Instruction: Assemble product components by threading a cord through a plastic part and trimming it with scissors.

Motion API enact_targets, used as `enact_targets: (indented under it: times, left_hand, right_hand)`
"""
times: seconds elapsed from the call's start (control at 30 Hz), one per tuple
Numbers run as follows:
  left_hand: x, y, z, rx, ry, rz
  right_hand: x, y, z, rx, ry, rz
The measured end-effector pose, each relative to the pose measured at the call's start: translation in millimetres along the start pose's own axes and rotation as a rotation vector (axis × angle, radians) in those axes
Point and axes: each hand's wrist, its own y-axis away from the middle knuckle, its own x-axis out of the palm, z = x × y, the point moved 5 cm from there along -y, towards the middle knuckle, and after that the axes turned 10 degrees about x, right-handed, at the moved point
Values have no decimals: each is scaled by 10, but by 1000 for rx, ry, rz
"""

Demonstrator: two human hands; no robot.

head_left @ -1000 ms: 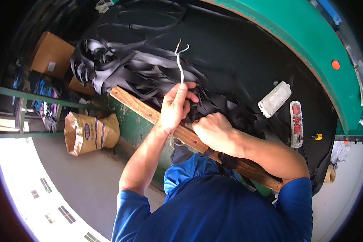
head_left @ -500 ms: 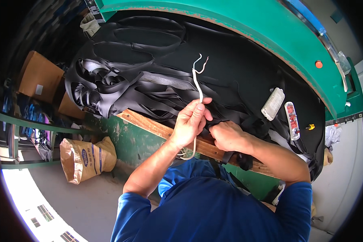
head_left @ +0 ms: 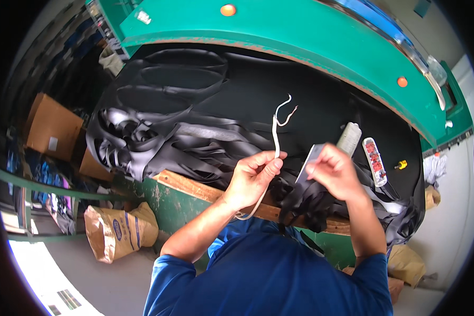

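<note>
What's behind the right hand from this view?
Beyond the right hand, most of a white casing shows, lying on black sheeting. The hand covers the casing's near end, so that end and whatever lies there can't be seen.

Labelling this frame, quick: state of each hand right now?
Left hand: closed, pinching the white cable.
Right hand: closed on a flat grey piece; exactly what it is cannot be told.

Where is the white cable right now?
In the head view, the white cable is near the middle, pinched in the left hand, its forked end pointing up against the black sheet behind.
</note>
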Motion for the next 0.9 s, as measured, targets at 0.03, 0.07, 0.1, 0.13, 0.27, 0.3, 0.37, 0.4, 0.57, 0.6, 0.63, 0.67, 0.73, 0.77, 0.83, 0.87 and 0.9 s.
enact_targets:
  times: [0.03, 0.07, 0.1, 0.13, 0.27, 0.3, 0.37, 0.4, 0.57, 0.6, 0.63, 0.67, 0.73, 0.77, 0.83, 0.87, 0.9]
  left_hand:
    - [78, -22, 8, -37, 19, 29]
    - [158, -35, 33, -91, 51, 49]
    - [230, -49, 66, -118, 62, 73]
    - [284, -76, 136, -166, 89, 102]
    - [319, -249, 399, -352, 17, 172]
    - [320, -305, 401, -367, 13, 184]
    - [325, -404, 401, -446, -161, 297]
    - [337, -469, 392, -492, -156, 343]
    - [307, -824, 445, -533, 83, 267]
    - [289, -932, 435, -493, 75, 220]
    - [270, -1026, 415, -453, 66, 171]
    - [247, -1090, 387, -428, 50, 124]
    - [228, -1111, 430, -434, 42, 106]
    - [209, -1117, 450, -428, 28, 92]
    - [169, -1131, 512, -422, 90, 80]
    - [147, -1146, 515, -445, 106, 92]
    - [132, -1175, 505, -465, 122, 104]
  right_hand:
    - [-133, -10, 91, -31, -91, -79]
    - [-280, -24, 86, -88, -95, -145]
    - [-385, -35, 43, -113, -152, -218]
    - [-439, -38, 8, -118, -222, -244]
    - [-462, -148, -187, -111, -314, -405]
    - [-451, -187, -254, -107, -297, -445]
    - [-416, -290, -357, -93, -302, -491]
    - [-394, -345, -382, -84, -361, -505]
    - [-315, -555, -336, -106, -573, -575]
    - [-324, -570, -323, -121, -533, -600]
    - [-324, -575, -340, -106, -531, -601]
    - [-327, -555, -325, -139, -415, -604]
    - [-331, -529, -279, -239, -239, -637]
    - [-330, -530, -274, -229, -238, -634]
    - [-299, -500, -183, -291, 4, -661]
    - [-266, -503, -155, -337, 64, -668]
    - [-233, -501, -112, -351, 82, -667]
